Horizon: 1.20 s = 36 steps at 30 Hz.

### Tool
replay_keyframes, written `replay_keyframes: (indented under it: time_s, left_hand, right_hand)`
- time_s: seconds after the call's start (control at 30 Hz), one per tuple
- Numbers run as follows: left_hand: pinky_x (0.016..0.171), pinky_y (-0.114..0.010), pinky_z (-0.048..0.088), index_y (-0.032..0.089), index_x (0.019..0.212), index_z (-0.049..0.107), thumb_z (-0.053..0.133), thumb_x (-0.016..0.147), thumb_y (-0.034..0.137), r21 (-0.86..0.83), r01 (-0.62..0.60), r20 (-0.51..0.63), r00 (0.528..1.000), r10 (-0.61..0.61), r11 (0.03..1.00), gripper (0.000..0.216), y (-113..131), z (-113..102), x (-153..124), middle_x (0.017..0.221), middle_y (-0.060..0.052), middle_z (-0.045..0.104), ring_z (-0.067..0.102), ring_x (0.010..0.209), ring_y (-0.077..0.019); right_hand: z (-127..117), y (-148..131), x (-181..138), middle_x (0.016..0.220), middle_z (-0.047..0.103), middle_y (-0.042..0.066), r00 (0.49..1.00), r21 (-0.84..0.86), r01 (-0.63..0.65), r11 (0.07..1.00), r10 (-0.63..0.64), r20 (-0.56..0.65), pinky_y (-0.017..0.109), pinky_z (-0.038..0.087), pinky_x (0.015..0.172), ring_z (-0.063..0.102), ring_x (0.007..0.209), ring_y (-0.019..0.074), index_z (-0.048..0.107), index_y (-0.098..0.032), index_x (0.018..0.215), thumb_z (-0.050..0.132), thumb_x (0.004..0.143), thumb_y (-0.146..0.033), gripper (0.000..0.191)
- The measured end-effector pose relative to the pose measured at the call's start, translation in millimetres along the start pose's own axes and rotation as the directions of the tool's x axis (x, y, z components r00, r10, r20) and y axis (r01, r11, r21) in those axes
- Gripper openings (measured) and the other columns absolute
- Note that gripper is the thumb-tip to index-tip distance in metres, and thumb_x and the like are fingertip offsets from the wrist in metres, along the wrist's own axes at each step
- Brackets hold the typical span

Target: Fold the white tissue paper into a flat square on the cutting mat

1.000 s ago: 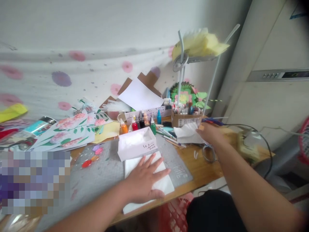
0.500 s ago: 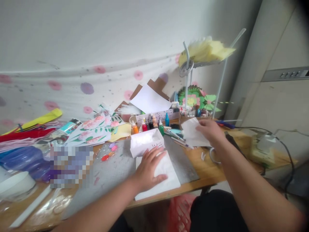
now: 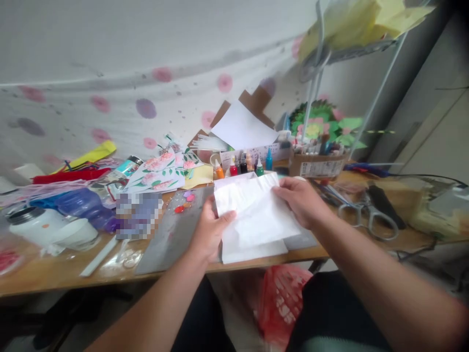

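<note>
Between my two hands hangs a thin white paper sheet [image 3: 264, 210], slightly creased and tilted towards me. My left hand [image 3: 211, 225] grips its left edge, thumb in front and fingers mostly behind. At the upper right edge, my right hand [image 3: 298, 198] pinches it. Below lies another white sheet [image 3: 252, 254] on a grey mat [image 3: 157, 249], partly covered by the held one. The white box behind the sheet is mostly hidden. Paint bottles stand just beyond: orange [image 3: 219, 169], red [image 3: 233, 169], green [image 3: 259, 169] and blue [image 3: 269, 160] among them.
Scissors [image 3: 368, 217] lie right of my right hand, near a cardboard box [image 3: 318, 164] of pens. Paint dabs [image 3: 179, 209] dot a clear palette on the left. Beyond are flower paintings [image 3: 157, 173], a white jar [image 3: 34, 225] and a cup [image 3: 78, 234]. A red bag [image 3: 282, 303] hangs below the table edge.
My right hand has brought the thin sheet from the right to the middle. My left hand has lifted off the lower sheet and taken the held sheet's left edge. The view has shifted.
</note>
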State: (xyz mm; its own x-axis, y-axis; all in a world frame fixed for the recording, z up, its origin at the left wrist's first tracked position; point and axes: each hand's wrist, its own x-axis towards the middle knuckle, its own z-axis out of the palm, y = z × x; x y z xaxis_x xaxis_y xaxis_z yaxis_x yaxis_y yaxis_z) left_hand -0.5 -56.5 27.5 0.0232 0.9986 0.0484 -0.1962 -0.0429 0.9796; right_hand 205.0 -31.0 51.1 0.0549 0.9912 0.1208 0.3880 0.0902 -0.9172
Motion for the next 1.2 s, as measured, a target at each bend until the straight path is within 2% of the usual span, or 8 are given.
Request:
replay_keyframes:
  time_s: [0.17,0.27,0.33,0.53,0.97,1.03,1.13,1.2]
  left_hand:
    - [0.067,-0.033,0.054,0.027,0.143,0.015,0.066,0.077,0.031,0.366,0.003,-0.003,1.000,-0.002,0.931,0.084,-19,-27,6,0.080,0.001,0.068,0.068,0.072,-0.0196]
    - [0.062,-0.029,0.050,0.023,0.143,0.018,0.059,0.080,0.029,0.680,-0.039,0.022,0.999,0.033,0.732,0.075,-30,-34,8,0.068,0.004,0.062,0.063,0.063,-0.0170]
    - [0.060,-0.027,0.046,0.022,0.142,0.023,0.057,0.080,0.027,0.797,-0.070,0.045,0.997,0.056,0.599,0.071,-34,-34,9,0.064,0.006,0.057,0.059,0.060,-0.0158]
    - [0.060,-0.026,0.037,0.026,0.138,0.035,0.059,0.077,0.023,0.871,-0.118,0.100,0.993,0.063,0.476,0.066,-38,-32,10,0.059,0.008,0.043,0.051,0.058,-0.0163]
    - [0.056,-0.026,0.038,0.022,0.137,0.035,0.059,0.079,0.025,0.955,-0.132,0.123,0.991,0.052,0.267,0.063,-39,-31,12,0.061,0.005,0.050,0.056,0.060,-0.0187]
    - [0.059,-0.028,0.041,0.022,0.133,0.043,0.060,0.078,0.025,0.964,-0.141,0.126,0.989,0.077,0.226,0.058,-35,-33,11,0.071,0.001,0.056,0.058,0.066,-0.0201]
    - [0.073,-0.034,0.046,0.021,0.121,0.056,0.055,0.081,0.023,0.972,-0.167,0.141,0.977,0.161,0.165,0.040,-27,-30,6,0.102,-0.008,0.057,0.060,0.086,-0.0240]
    - [0.084,-0.036,0.046,0.020,0.113,0.062,0.048,0.085,0.017,0.958,-0.258,0.230,0.952,0.205,0.124,0.031,-24,-23,1,0.112,-0.011,0.055,0.058,0.099,-0.0248]
  right_hand:
    - [19,25,11,0.088,0.064,0.003,0.996,-0.425,0.019,0.905,0.020,0.088,0.033,0.051,0.070,0.061,0.077,0.0154,0.062,-0.014,0.090,0.056,0.090,-0.033,0.019]
    - [24,35,8,0.103,0.064,0.005,0.985,-0.606,0.058,0.793,0.053,0.162,0.038,0.052,0.078,0.063,0.088,0.0171,0.061,-0.015,0.103,0.055,0.091,-0.034,0.023]
    - [25,39,5,0.106,0.064,0.006,0.979,-0.684,0.082,0.725,0.071,0.193,0.038,0.053,0.079,0.063,0.090,0.0178,0.060,-0.015,0.107,0.055,0.092,-0.033,0.024]
    - [23,43,0,0.107,0.064,0.006,0.974,-0.793,0.138,0.593,0.063,0.217,0.039,0.053,0.079,0.063,0.090,0.0178,0.060,-0.016,0.109,0.054,0.092,-0.032,0.024]
    - [25,45,2,0.108,0.063,0.007,0.967,-0.837,0.154,0.524,0.094,0.236,0.039,0.054,0.078,0.063,0.091,0.0182,0.059,-0.015,0.112,0.055,0.092,-0.032,0.027]
    - [26,46,3,0.108,0.063,0.007,0.966,-0.843,0.149,0.517,0.105,0.236,0.038,0.054,0.078,0.064,0.090,0.0181,0.059,-0.015,0.112,0.055,0.092,-0.032,0.027]
    - [27,47,4,0.108,0.063,0.007,0.965,-0.848,0.146,0.510,0.114,0.235,0.038,0.054,0.078,0.064,0.090,0.0181,0.059,-0.015,0.111,0.055,0.092,-0.032,0.027]
    - [28,49,5,0.108,0.063,0.007,0.965,-0.851,0.146,0.505,0.117,0.235,0.038,0.054,0.078,0.064,0.091,0.0181,0.059,-0.015,0.111,0.055,0.092,-0.033,0.026]
